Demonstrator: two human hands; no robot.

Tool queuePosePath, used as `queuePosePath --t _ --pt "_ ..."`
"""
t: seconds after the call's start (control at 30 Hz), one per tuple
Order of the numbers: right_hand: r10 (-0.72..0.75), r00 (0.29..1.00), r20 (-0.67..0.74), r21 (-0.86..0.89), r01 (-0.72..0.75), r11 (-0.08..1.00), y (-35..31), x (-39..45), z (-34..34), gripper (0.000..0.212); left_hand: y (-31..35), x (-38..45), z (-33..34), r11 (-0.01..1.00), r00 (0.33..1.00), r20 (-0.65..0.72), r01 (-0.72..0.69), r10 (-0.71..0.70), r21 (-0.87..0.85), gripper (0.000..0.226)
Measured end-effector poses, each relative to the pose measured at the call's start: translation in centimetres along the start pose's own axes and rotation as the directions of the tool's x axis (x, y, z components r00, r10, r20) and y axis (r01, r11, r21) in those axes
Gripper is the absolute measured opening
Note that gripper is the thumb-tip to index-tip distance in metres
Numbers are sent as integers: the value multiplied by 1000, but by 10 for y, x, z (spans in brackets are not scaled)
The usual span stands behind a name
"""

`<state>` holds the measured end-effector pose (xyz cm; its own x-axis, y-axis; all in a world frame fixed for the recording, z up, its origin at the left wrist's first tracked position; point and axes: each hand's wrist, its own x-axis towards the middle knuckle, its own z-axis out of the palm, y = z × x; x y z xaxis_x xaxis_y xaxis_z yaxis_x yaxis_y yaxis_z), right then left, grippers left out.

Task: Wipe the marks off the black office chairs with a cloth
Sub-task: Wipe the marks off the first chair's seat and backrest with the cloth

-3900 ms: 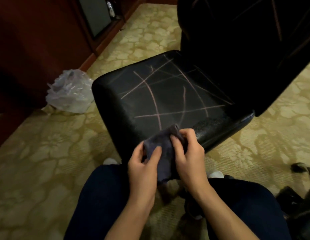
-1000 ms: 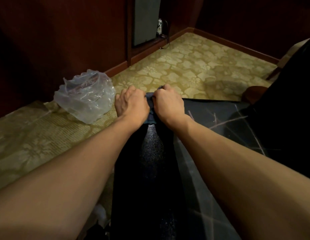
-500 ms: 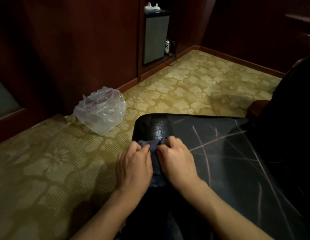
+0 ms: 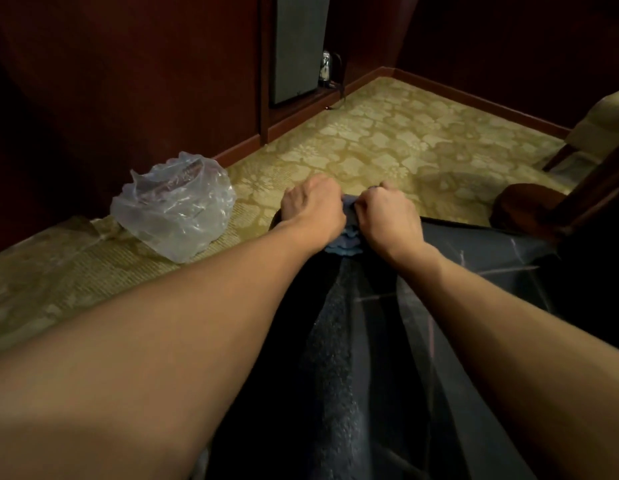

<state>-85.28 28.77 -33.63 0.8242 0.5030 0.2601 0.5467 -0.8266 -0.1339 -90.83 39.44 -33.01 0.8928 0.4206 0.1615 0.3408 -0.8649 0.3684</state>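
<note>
A yellow-green flower-patterned carpeted floor (image 4: 387, 140) carries a crumpled clear plastic bag (image 4: 176, 206) near its left edge by the dark wooden wall, and the black chair seat (image 4: 370, 341) stands over its near part.

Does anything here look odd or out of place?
Yes. Pale lines crisscross the black chair seat, which both hands, left and right, are scrubbing with a cloth. A crumpled plastic bag also lies loose on the carpet.
</note>
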Motion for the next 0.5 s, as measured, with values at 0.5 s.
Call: queuePosePath --t 0.5 --pt "157 985 75 110 -164 980 -10 -151 -36 27 23 -141 -15 992 990 84 -120 116 46 29"
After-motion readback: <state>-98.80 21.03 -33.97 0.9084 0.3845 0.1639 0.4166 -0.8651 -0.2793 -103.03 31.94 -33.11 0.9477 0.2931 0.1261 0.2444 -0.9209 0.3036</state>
